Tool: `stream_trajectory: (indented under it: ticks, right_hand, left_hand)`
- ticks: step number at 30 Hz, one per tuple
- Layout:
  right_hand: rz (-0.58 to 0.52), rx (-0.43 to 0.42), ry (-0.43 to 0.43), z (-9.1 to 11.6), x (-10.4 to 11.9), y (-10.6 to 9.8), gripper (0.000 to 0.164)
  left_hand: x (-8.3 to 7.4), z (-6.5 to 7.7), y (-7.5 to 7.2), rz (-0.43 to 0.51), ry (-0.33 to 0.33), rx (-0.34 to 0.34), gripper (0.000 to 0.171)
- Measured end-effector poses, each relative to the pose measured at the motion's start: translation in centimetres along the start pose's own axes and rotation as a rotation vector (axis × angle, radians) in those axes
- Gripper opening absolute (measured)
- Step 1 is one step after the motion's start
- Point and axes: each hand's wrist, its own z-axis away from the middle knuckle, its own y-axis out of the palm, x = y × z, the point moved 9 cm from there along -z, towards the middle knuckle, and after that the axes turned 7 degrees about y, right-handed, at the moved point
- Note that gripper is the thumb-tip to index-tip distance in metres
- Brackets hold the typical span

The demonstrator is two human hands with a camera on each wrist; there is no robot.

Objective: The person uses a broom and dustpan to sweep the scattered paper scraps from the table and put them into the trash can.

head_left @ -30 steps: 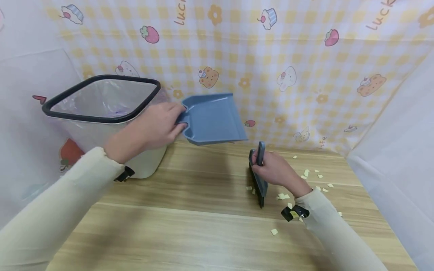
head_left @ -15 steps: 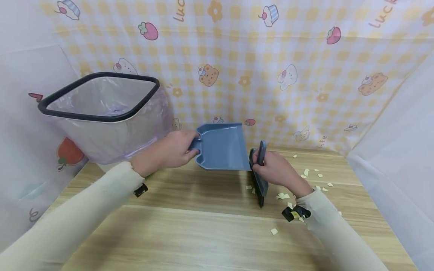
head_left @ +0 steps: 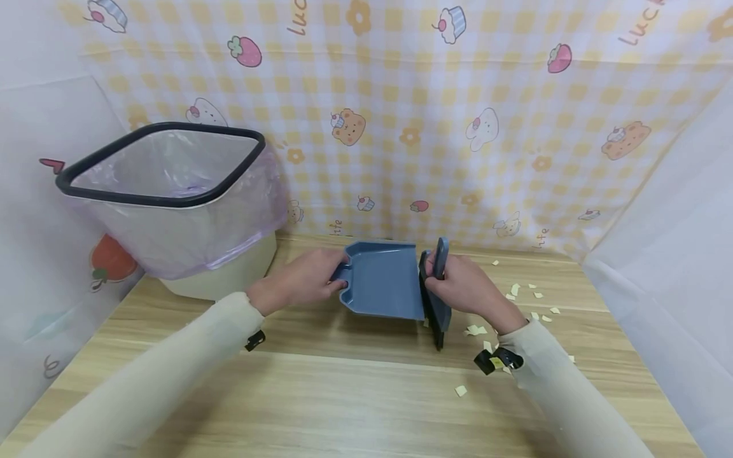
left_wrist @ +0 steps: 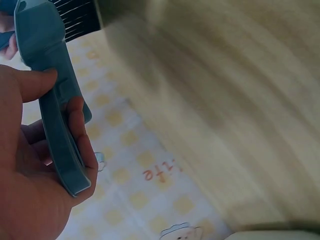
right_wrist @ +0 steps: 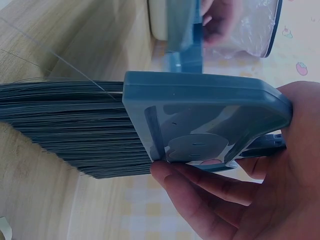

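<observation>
My left hand (head_left: 303, 278) grips the handle of a blue-grey dustpan (head_left: 383, 280), its thumb lying along the handle (left_wrist: 57, 115) in the left wrist view. The pan has no scraps on it and casts a shadow on the table; its front lip is right at the brush. With my right hand (head_left: 460, 286) I hold a matching hand brush (head_left: 439, 312), head on edge and dark bristles (right_wrist: 65, 130) pointing down. Small pale yellow paper scraps (head_left: 475, 330) lie scattered to the right of the brush, some partly hidden by my right wrist.
A bin with a black rim (head_left: 128, 201) and a clear liner stands at the back left of the wooden table (head_left: 321, 407). Behind is a checked cloth (head_left: 389, 114), with white sheeting (head_left: 676, 210) at the right side. One scrap (head_left: 460, 390) lies nearer the front.
My left hand has brought the dustpan down and to the right, from beside the bin to the brush. The right hand and brush have stayed nearly still.
</observation>
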Motion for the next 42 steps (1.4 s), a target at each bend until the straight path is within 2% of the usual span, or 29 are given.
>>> stream_trajectory:
  ticks: [5,14,20,42]
  right_hand:
    - [0.002,-0.001,-0.002,0.1,0.0,-0.1,0.003]
    - [0.006,0.006,0.002,-0.1,-0.2,0.0,0.004]
    - [0.007,0.001,0.002,-0.1,-0.3,0.0,0.003]
    - [0.0,0.007,-0.001,-0.1,-0.4,0.0,0.003]
  left_hand:
    - [0.7,0.1,1.7,0.021,-0.005,0.041,0.038]
    - [1.3,0.8,3.5,0.04,0.003,0.054,0.04]
    - [2.0,1.1,4.6,0.055,-0.015,0.071,0.042]
    - [2.3,0.7,5.9,0.031,-0.001,0.091,0.043]
